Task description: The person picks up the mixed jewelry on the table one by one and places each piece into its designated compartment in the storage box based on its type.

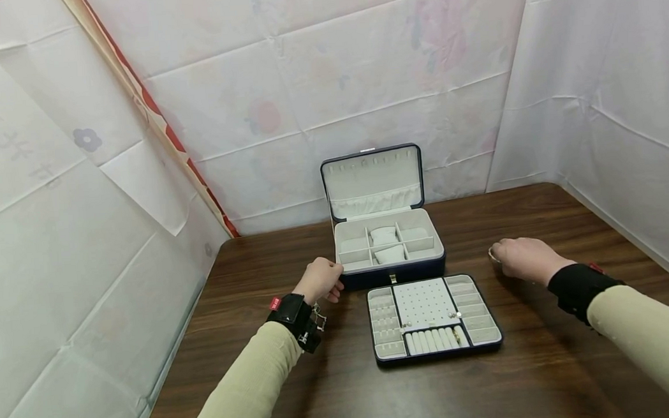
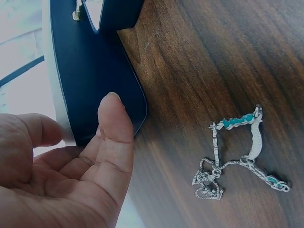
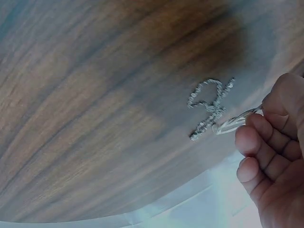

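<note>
Jewellery box (image 1: pixel 388 244) stands open at the back of the dark wooden table (image 1: pixel 552 381), its compartments apparently bare and its lift-out tray (image 1: pixel 433 318) set just in front.

Judging by the scene, the work is barely begun: a silver chain with turquoise pieces (image 2: pixel 242 152) lies loose near the box's left corner, well outside it. The left hand (image 1: pixel 320 280) holds that corner, thumb (image 2: pixel 116 128) pressed to the navy side, fingers curled behind. The right hand (image 1: pixel 524 258), out to the right, pinches a small beaded silver piece (image 3: pixel 209 107) against the tabletop with curled fingers (image 3: pixel 261 142).
</note>
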### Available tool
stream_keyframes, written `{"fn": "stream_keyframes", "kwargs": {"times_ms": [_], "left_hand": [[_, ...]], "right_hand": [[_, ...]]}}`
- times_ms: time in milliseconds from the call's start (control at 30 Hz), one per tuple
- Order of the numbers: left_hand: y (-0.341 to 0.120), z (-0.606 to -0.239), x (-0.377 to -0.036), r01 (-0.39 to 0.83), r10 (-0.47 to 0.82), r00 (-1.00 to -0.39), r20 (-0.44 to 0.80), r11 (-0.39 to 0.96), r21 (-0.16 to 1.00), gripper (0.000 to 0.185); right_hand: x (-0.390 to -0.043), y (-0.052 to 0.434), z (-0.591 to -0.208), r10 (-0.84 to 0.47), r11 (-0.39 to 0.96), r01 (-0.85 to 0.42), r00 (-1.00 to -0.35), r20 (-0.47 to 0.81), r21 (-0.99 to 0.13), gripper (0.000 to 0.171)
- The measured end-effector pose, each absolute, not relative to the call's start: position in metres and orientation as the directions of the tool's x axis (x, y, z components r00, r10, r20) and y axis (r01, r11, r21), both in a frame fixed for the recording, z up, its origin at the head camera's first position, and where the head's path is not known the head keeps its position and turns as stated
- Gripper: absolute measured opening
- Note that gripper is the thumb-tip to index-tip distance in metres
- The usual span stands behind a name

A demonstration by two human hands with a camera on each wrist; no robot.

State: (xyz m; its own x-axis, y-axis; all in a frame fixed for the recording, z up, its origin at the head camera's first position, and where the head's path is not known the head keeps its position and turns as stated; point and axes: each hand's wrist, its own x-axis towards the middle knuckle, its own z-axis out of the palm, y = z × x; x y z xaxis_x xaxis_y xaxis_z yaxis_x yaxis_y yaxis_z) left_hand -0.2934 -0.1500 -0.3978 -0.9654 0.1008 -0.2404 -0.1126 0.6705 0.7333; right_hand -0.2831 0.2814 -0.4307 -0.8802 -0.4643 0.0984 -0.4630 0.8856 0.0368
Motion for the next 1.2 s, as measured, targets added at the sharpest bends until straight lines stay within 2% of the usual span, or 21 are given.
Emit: {"fn": "stream_keyframes", "kwargs": {"times_ms": [167,433,633,900,1200], "left_hand": [[-0.149,-0.397,-0.292,-0.115,0.101,-0.965,-0.243,0.669,0.734,0.037],[-0.152,-0.398,-0.294,-0.107,0.107,-0.966,-0.237,0.667,0.737,0.037],[-0.152,-0.396,-0.294,-0.095,0.121,-0.965,-0.233,0.668,0.738,0.036],[-0.153,-0.398,-0.294,-0.101,0.123,-0.963,-0.24,0.662,0.742,0.037],[-0.154,-0.398,-0.294,-0.089,0.137,-0.963,-0.234,0.656,0.75,0.037]], "right_hand": [[-0.284,0.281,-0.424,-0.447,0.894,-0.448,-0.889,0.099,0.005,0.015],[-0.283,0.276,-0.418,-0.486,0.871,-0.49,-0.858,0.166,0.015,0.014],[-0.283,0.271,-0.412,-0.467,0.881,-0.474,-0.871,0.154,-0.009,0.011],[-0.281,0.263,-0.4,-0.46,0.872,-0.479,-0.873,0.163,-0.103,0.019],[-0.28,0.253,-0.38,-0.469,0.83,-0.509,-0.858,0.208,-0.227,0.019]]}}
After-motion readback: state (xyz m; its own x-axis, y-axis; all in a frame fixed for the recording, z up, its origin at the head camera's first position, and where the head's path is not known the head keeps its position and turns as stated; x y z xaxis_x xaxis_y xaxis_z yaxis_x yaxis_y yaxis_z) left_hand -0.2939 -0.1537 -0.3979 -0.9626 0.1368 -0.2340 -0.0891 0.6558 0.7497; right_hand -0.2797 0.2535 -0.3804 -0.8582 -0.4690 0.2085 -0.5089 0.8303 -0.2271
